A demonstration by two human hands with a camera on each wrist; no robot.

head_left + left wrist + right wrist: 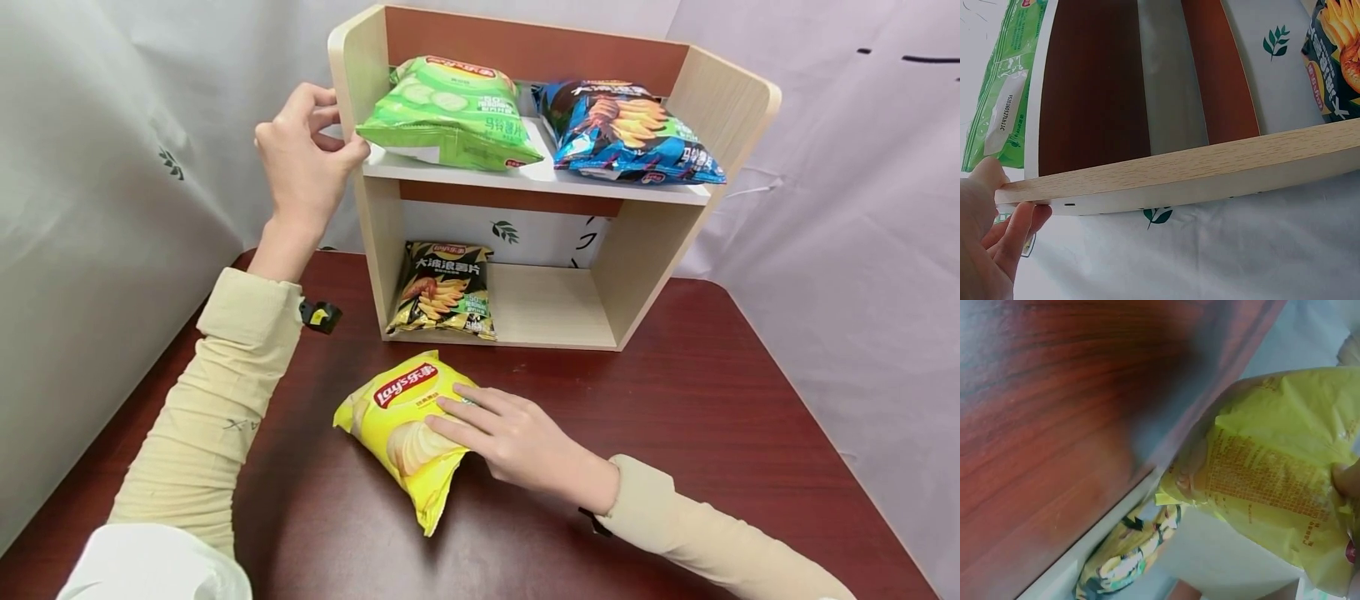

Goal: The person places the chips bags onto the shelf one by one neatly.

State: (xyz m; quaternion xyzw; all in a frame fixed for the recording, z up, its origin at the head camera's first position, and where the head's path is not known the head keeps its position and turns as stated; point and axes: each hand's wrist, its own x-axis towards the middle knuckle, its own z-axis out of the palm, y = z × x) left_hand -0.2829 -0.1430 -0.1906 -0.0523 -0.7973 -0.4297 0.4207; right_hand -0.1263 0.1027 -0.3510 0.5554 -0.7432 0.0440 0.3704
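Observation:
My left hand (309, 162) pinches the front edge of the wooden shelf's left side panel (380, 250), level with the upper board. In the left wrist view the thumb lies on one face of that panel (1185, 159) and the fingers on the other. Over the table, my right hand (525, 442) holds a yellow bag of Lay's chips (397, 412) by its right side. Its fingers spread across the printed front, while the right wrist view shows the thumb (1349, 481) against the back of the bag. The bag is tilted.
On the upper shelf lie a green chip bag (450, 117) and a blue chip bag (630, 129). A black chip bag (447, 287) leans at the left of the lower compartment. The shelf stands on a dark red table (637, 400), with white cloth (787, 167) behind and beside it.

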